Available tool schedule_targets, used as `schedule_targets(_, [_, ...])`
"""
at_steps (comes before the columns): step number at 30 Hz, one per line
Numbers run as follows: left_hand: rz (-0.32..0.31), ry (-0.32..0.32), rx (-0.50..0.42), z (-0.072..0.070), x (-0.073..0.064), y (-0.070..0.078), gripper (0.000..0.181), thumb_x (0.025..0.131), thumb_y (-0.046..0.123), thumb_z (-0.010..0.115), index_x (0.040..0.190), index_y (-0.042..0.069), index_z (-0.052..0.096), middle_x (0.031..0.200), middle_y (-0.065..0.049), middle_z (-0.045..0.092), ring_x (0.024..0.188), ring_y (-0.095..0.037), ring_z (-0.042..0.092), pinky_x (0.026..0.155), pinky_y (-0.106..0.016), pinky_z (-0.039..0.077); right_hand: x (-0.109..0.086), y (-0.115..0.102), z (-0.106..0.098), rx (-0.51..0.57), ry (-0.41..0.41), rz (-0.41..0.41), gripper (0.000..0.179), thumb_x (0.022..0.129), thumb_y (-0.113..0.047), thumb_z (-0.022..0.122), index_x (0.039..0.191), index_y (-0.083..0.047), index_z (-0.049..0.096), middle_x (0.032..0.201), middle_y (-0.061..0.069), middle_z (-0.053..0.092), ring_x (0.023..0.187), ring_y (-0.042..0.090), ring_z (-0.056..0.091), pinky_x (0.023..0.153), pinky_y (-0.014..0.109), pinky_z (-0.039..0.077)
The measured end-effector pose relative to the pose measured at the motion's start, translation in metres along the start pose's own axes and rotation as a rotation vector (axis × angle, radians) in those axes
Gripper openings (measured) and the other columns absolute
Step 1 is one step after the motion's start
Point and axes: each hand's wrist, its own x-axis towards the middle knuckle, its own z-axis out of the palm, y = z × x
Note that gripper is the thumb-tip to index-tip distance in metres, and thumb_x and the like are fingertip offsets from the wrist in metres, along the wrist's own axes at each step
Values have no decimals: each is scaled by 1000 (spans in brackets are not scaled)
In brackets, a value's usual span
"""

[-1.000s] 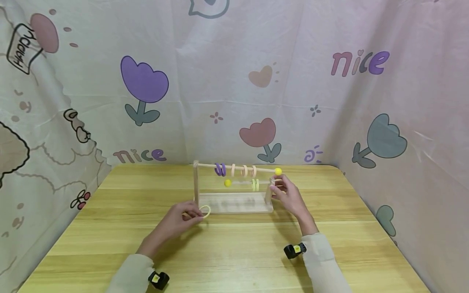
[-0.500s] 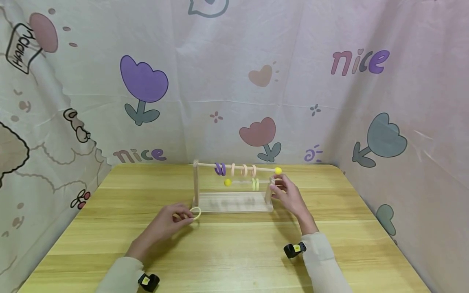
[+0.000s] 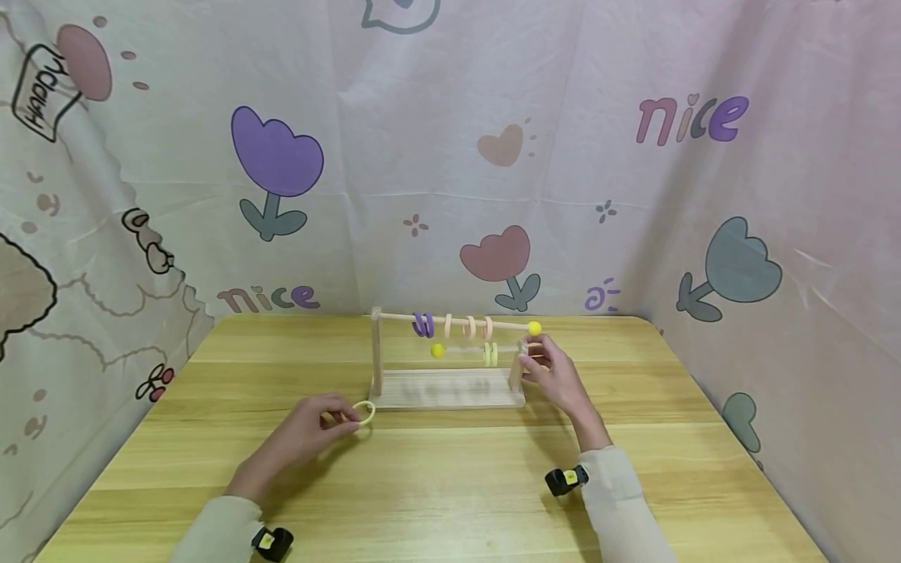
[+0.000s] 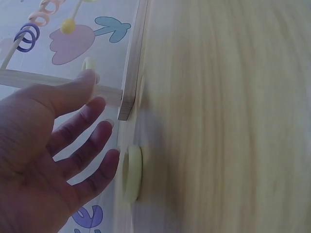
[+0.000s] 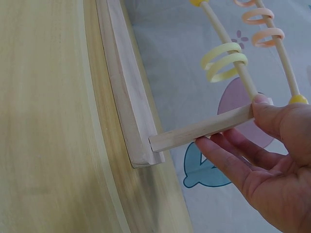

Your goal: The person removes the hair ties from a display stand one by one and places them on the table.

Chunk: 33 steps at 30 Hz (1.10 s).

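My left hand (image 3: 310, 428) pinches a pale yellow ring (image 3: 364, 413) between thumb and fingertips, just off the front left corner of a wooden rack (image 3: 450, 400). In the left wrist view another pale yellow ring (image 4: 133, 174) lies on the table below the fingers; the hand hides it in the head view. My right hand (image 3: 559, 379) grips the rack's short right post (image 5: 204, 127) near its top. Two yellow-green rings (image 5: 226, 62) hang on the lower rod from that post. Purple rings (image 3: 423, 325) and peach rings (image 3: 470, 327) hang on the upper rod.
Yellow balls (image 3: 535, 329) cap the rod ends. The rack's tall left post (image 3: 376, 352) rises from its flat base on the wooden table (image 3: 450, 485). A printed cloth (image 3: 422, 156) hangs behind and along the sides.
My left hand has moved left and slightly toward me with the pale yellow ring, away from the rack's front edge. The right hand and the rack have stayed put.
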Motion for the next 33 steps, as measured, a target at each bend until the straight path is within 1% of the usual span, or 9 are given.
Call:
schedule_targets(4, [3, 0, 31, -3, -1, -2, 5, 91, 17, 78, 94, 13, 76, 96, 4, 73, 83, -3, 60, 70, -22, 54, 0, 1, 0, -5, -1, 1, 37, 106, -11, 57, 141, -3, 49, 133, 29, 59, 122, 42, 62, 93, 44, 61])
schedule_targets(6, [5, 0, 58, -4, -2, -2, 4, 90, 17, 79, 93, 16, 76, 97, 5, 73, 86, -4, 61, 74, -24, 55, 1, 1, 0, -4, -1, 0, 37, 106, -11, 57, 141, -3, 48, 133, 29, 59, 122, 42, 62, 93, 45, 61])
schedule_targets(10, [10, 4, 123, -7, -5, -2, 8, 88, 15, 80, 91, 21, 76, 98, 9, 73, 94, -10, 65, 85, -34, 58, 1, 1, 0, -2, -2, 0, 37, 106, -11, 57, 141, -3, 48, 133, 29, 59, 122, 42, 62, 93, 45, 61])
schedule_targets(14, [23, 17, 174, -7, -7, -3, 10, 86, 16, 82, 87, 24, 76, 95, 13, 71, 98, -16, 63, 92, -43, 54, 1, 1, 0, 1, -4, 1, 37, 106, -11, 57, 141, -2, 48, 134, 30, 58, 123, 42, 62, 93, 44, 61])
schedule_targets(17, [28, 31, 203, -6, -8, -4, 11, 84, 17, 83, 84, 25, 76, 94, 14, 69, 100, -17, 60, 92, -44, 50, 1, 1, 0, 3, -5, 2, 37, 106, -10, 57, 141, -2, 48, 134, 30, 58, 123, 43, 61, 93, 45, 61])
schedule_targets(21, [26, 43, 231, -5, -10, -6, 11, 84, 18, 83, 82, 26, 76, 95, 13, 68, 102, -18, 58, 91, -44, 50, 1, 1, 0, 0, -4, 4, 37, 106, -9, 57, 141, -2, 48, 134, 30, 58, 123, 42, 62, 93, 44, 61])
schedule_targets(26, [32, 31, 244, -6, -11, -7, 11, 84, 20, 84, 81, 27, 76, 95, 13, 68, 101, -18, 57, 92, -48, 49, 0, 0, 0, -6, 0, -1, 36, 106, -9, 57, 140, -2, 48, 133, 31, 59, 122, 42, 62, 92, 43, 62])
schedule_targets(30, [33, 11, 257, -7, -12, -6, 13, 84, 19, 84, 80, 29, 76, 95, 13, 67, 99, -16, 56, 88, -43, 47, 0, 0, 0, -5, 7, -12, 35, 106, -8, 56, 139, -1, 49, 132, 32, 59, 121, 43, 63, 92, 44, 62])
schedule_targets(33, [18, 1, 268, -8, -12, -6, 14, 84, 20, 84, 80, 30, 77, 96, 13, 67, 99, -14, 54, 86, -38, 47, 0, -1, 0, -3, 12, -11, 35, 106, -8, 57, 139, 0, 49, 131, 32, 59, 120, 42, 63, 92, 44, 62])
